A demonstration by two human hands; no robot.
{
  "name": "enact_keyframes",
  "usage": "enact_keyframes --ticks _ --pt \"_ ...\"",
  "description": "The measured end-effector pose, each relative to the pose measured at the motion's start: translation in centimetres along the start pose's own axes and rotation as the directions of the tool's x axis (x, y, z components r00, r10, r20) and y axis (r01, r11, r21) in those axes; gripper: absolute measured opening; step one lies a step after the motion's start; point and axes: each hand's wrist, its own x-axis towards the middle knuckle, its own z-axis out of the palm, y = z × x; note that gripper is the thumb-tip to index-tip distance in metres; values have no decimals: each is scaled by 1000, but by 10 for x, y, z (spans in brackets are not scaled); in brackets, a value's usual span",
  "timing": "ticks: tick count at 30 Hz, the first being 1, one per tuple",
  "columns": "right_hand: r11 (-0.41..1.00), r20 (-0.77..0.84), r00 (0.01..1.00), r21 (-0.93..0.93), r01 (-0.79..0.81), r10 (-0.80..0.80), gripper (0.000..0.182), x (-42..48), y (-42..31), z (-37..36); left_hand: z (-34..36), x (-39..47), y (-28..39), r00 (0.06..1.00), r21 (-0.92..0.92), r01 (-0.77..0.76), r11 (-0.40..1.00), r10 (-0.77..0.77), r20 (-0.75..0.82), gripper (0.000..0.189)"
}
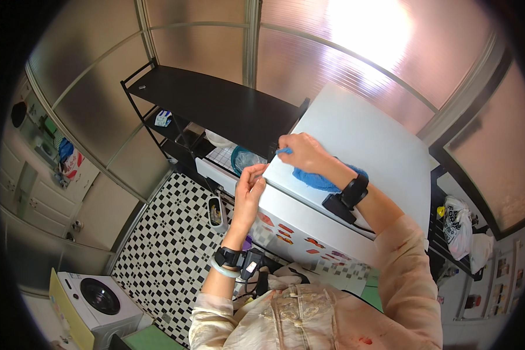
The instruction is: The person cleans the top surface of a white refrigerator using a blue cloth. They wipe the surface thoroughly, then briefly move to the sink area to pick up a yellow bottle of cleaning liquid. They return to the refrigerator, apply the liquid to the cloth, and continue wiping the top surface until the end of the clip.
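A blue cloth [315,180] lies partly bunched on the white top of a refrigerator-like appliance [367,127]. My right hand [304,152] is closed on the cloth near the top's left edge, and a bit of blue pokes out of the fist. The rest of the cloth spreads under my right wrist. At the front left corner of the appliance, my left hand [249,192] touches the edge with thumb and fingers apart. Both wrists wear black straps with small devices. Colourful stickers [312,242] decorate the white front below.
A black metal shelf rack [218,103] adjoins the appliance on the left, with a teal basin [239,159] on a lower level. A bin [217,213] stands on the checkered floor [157,245]. Plastic bags [458,227] sit on a rack at right; a washing machine [100,302] is lower left.
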Motion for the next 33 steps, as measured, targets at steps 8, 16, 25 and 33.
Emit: enact_keyframes --ticks 8,16,25,33 --pt "986 44 989 100 136 -141 20 -11 -6 1 -1 1 -5 1000 -22 -21 1000 21 4 34" --pt "990 2 996 107 93 -94 26 -2 -16 2 3 0 1 999 32 2 999 0 -32 31" --pt "985 7 987 76 157 -158 27 7 -12 6 2 1 -2 1000 43 -14 999 15 -24 30" --pt "984 206 963 84 157 -172 24 4 -5 -10 -1 0 -1 999 77 29 997 -28 -19 30"
